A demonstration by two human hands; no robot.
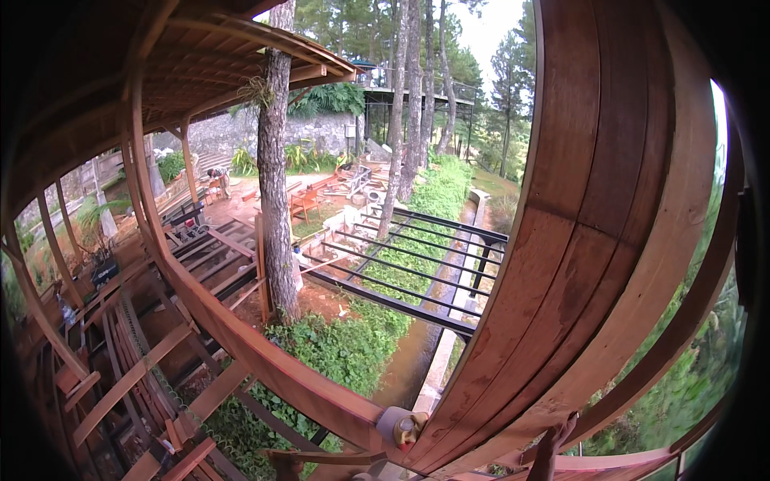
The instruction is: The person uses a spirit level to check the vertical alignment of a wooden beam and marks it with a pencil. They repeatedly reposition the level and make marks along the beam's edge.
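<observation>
At the bottom right, my right hand (pixel 553 439) reaches up from the lower edge. Its fingers are closed over the edge of a pale wooden board (pixel 597 377), part of a tall panel of reddish-brown planks (pixel 553 248). A dark shape under the left end of a short wooden piece (pixel 345 458) at the bottom may be my left hand; no fingers can be made out. Between the panel's foot and a long reddish beam (pixel 281 365) sits a rounded grey and yellowish object (pixel 401 427), whose kind I cannot tell.
Below left lie loose planks and open floor joists (pixel 200 393) with gaps. A tree trunk (pixel 277 168) rises beyond the beam. Further out are a black metal frame (pixel 409 264), a water channel (pixel 409 361) and a bent-over person (pixel 220 183). A roof (pixel 216 64) covers the upper left.
</observation>
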